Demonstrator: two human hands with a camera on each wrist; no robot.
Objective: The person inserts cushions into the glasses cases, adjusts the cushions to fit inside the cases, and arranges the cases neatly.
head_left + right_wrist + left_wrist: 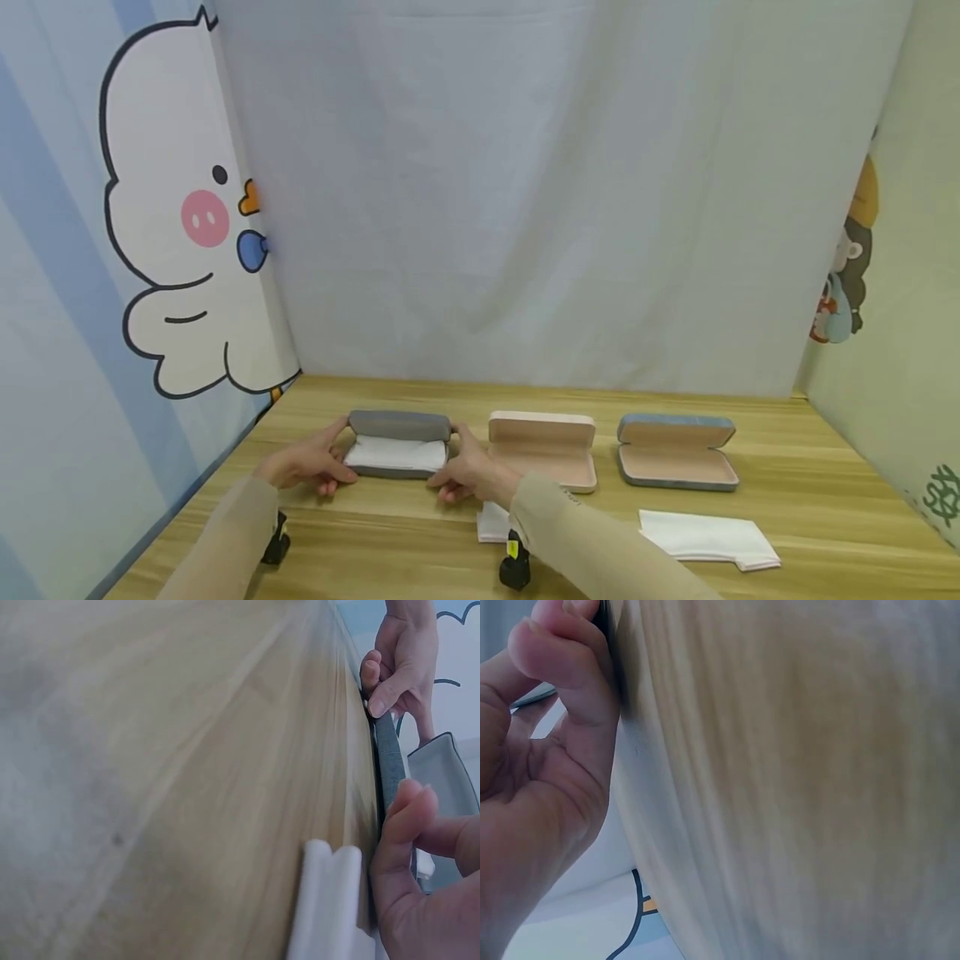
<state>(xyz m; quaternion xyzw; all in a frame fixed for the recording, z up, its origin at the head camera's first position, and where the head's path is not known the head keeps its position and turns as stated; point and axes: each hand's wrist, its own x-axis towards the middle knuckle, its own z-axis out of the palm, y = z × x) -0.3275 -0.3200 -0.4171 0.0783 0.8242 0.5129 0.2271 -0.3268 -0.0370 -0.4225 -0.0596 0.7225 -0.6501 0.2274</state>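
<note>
A grey glasses case point(397, 427) lies open on the wooden table point(810, 508), with a white cloth point(397, 454) folded inside it. My left hand point(330, 460) grips its left end, thumb up by the lid. My right hand point(452, 467) grips its right end in the same way. In the right wrist view the grey case point(386, 761) shows edge-on, my right hand point(416, 825) curled at its near end and the left hand point(397, 667) at the far end. The left wrist view shows my left hand point(570, 667) curled against the case's dark edge point(607, 622).
A pink case point(542, 435) and a blue-grey case point(677, 433) stand open to the right. One folded white cloth point(708, 540) lies front right, and another white cloth point(491, 523) by my right forearm. Printed curtains wall the table on three sides.
</note>
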